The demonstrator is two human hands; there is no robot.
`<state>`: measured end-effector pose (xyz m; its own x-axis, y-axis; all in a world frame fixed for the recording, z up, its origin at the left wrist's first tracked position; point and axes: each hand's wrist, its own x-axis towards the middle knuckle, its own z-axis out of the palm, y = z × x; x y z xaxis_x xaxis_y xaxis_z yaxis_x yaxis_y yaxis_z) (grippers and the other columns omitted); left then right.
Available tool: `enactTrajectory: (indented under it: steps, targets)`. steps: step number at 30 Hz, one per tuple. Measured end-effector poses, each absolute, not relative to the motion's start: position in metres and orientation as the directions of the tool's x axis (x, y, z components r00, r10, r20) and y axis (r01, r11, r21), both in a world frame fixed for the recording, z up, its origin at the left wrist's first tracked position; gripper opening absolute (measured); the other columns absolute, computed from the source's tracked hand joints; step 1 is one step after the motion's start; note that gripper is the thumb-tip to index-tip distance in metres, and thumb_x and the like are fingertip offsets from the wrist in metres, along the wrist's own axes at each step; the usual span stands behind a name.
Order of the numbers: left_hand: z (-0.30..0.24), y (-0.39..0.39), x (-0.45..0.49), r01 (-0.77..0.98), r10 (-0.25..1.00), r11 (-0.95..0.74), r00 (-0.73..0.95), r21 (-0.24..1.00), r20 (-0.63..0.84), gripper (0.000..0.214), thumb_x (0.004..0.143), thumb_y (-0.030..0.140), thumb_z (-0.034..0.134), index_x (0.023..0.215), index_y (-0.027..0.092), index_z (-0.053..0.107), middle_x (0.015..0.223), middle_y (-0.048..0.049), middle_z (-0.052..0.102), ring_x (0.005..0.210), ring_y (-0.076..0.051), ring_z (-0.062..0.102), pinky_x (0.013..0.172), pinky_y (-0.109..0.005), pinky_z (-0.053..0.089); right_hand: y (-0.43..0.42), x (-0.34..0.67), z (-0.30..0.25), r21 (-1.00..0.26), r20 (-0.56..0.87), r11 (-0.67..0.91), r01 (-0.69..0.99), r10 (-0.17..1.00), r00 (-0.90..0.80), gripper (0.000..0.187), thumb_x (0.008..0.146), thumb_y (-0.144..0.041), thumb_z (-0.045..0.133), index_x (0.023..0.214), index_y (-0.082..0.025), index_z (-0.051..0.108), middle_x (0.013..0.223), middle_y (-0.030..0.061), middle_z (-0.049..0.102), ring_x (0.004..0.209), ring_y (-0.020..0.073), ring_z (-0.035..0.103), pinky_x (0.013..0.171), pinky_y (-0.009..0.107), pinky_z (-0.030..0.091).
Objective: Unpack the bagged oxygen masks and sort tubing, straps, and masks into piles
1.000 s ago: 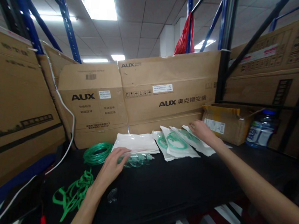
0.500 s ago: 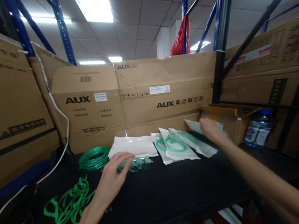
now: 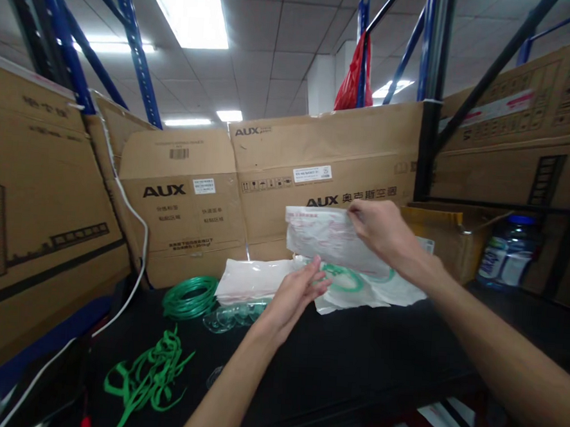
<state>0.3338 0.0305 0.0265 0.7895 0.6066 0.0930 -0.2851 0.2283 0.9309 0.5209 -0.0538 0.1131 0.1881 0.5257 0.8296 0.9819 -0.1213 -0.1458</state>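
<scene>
Gripping one white pouch (image 3: 319, 238) by its upper edge, right hand (image 3: 385, 232), the pouch raised above the packets of green tubing (image 3: 345, 285); left hand (image 3: 294, 298), unclenched and holding nothing, fingers just below the pouch, contact uncertain. On the black tabletop (image 3: 353, 359): white stack (image 3: 249, 281), left of the packets; clear plastic pieces (image 3: 230, 316), before the stack; green coil (image 3: 190, 298), beside it; tangled green straps (image 3: 149, 379), nearer the front.
</scene>
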Motion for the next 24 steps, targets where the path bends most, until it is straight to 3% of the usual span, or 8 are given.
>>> enactTrajectory:
  steps: [2, 4, 6, 9, 12, 14, 17, 24]
  targets:
    - [0.035, 0.043, 0.338, -0.354, 0.633, 0.37, 0.773, 0.859, 0.045, 0.053, 0.083, 0.054, 0.076, 0.113, 0.01, 0.068, 0.12, -0.0229, 0.07, 0.104, -0.028, 0.072, 0.095, -0.034, 0.054, -0.043, 0.489, 0.096, -0.139, 0.819, -0.018, 0.99, 0.56, 0.126, 0.018, 0.093, -0.009, 0.055, 0.09, -0.017, 0.071, 0.09, 0.0129, 0.074, 0.082, 0.0261, 0.07, 0.073, 0.034, 0.048]
    - [0.041, 0.057, 0.338, -0.435, 0.7, 0.4, 0.713, 0.806, 0.037, 0.047, 0.084, 0.054, 0.074, 0.099, 0.01, 0.068, 0.102, -0.0195, 0.072, 0.088, -0.024, 0.073, 0.081, -0.031, 0.058, -0.034, 0.463, 0.075, -0.15, 0.801, 0.097, 0.984, 0.595, 0.064, 0.018, 0.091, -0.007, 0.057, 0.09, -0.019, 0.071, 0.092, 0.0116, 0.074, 0.081, 0.025, 0.07, 0.071, 0.032, 0.049]
    - [0.042, 0.072, 0.336, -0.524, 0.79, 0.338, 0.61, 0.782, 0.067, 0.037, 0.087, 0.049, 0.071, 0.09, 0.012, 0.066, 0.087, -0.0117, 0.071, 0.073, -0.018, 0.069, 0.07, -0.027, 0.056, -0.026, 0.444, 0.054, -0.193, 0.794, 0.218, 0.957, 0.608, 0.021, 0.019, 0.089, -0.006, 0.06, 0.09, -0.02, 0.073, 0.097, 0.0106, 0.075, 0.086, 0.0251, 0.071, 0.075, 0.033, 0.052]
    - [0.037, 0.093, 0.329, -0.601, 0.889, 0.191, 0.442, 0.776, 0.123, 0.018, 0.089, 0.034, 0.065, 0.091, 0.017, 0.065, 0.084, -0.0021, 0.069, 0.068, -0.012, 0.063, 0.067, -0.021, 0.051, -0.016, 0.433, 0.028, -0.304, 0.815, 0.392, 0.868, 0.579, 0.024, 0.019, 0.091, -0.013, 0.064, 0.102, -0.023, 0.075, 0.117, 0.0084, 0.074, 0.107, 0.0243, 0.069, 0.092, 0.035, 0.053]
    - [0.032, 0.112, 0.321, -0.593, 0.932, 0.074, 0.326, 0.802, 0.155, 0.011, 0.087, 0.027, 0.063, 0.093, 0.018, 0.065, 0.087, -0.0004, 0.069, 0.072, -0.012, 0.062, 0.064, -0.02, 0.048, -0.008, 0.444, 0.011, -0.485, 0.826, 0.466, 0.74, 0.522, 0.213, 0.02, 0.098, -0.025, 0.058, 0.112, -0.023, 0.073, 0.123, 0.0081, 0.072, 0.114, 0.023, 0.066, 0.102, 0.038, 0.05]
    - [0.033, 0.121, 0.314, -0.555, 0.941, 0.026, 0.295, 0.832, 0.168, 0.012, 0.085, 0.026, 0.064, 0.093, 0.017, 0.066, 0.088, -0.0015, 0.069, 0.073, -0.013, 0.062, 0.062, -0.02, 0.047, 0.001, 0.46, 0.002, -0.627, 0.767, 0.466, 0.625, 0.509, 0.39, 0.024, 0.102, -0.03, 0.051, 0.109, -0.019, 0.071, 0.109, 0.0101, 0.075, 0.101, 0.0226, 0.07, 0.092, 0.039, 0.055]
    - [0.038, 0.128, 0.305, -0.494, 0.935, -0.014, 0.3, 0.87, 0.186, 0.017, 0.085, 0.027, 0.065, 0.098, 0.015, 0.069, 0.092, -0.0045, 0.071, 0.079, -0.016, 0.064, 0.063, -0.022, 0.049, 0.022, 0.481, -0.01, -0.79, 0.613, 0.451, 0.415, 0.598, 0.516, 0.023, 0.102, -0.033, 0.056, 0.1, -0.014, 0.069, 0.084, 0.004, 0.071, 0.072, 0.0166, 0.069, 0.066, 0.032, 0.058]
    - [0.031, 0.13, 0.294, -0.412, 0.919, -0.059, 0.334, 0.909, 0.211, 0.031, 0.084, 0.038, 0.07, 0.106, 0.016, 0.07, 0.106, -0.008, 0.074, 0.087, -0.018, 0.068, 0.065, -0.022, 0.051, 0.054, 0.484, -0.035, -0.918, 0.38, 0.384, 0.097, 0.79, 0.482, 0.019, 0.098, -0.031, 0.064, 0.104, -0.014, 0.066, 0.087, 0.0002, 0.068, 0.063, 0.0105, 0.063, 0.056, 0.024, 0.055]
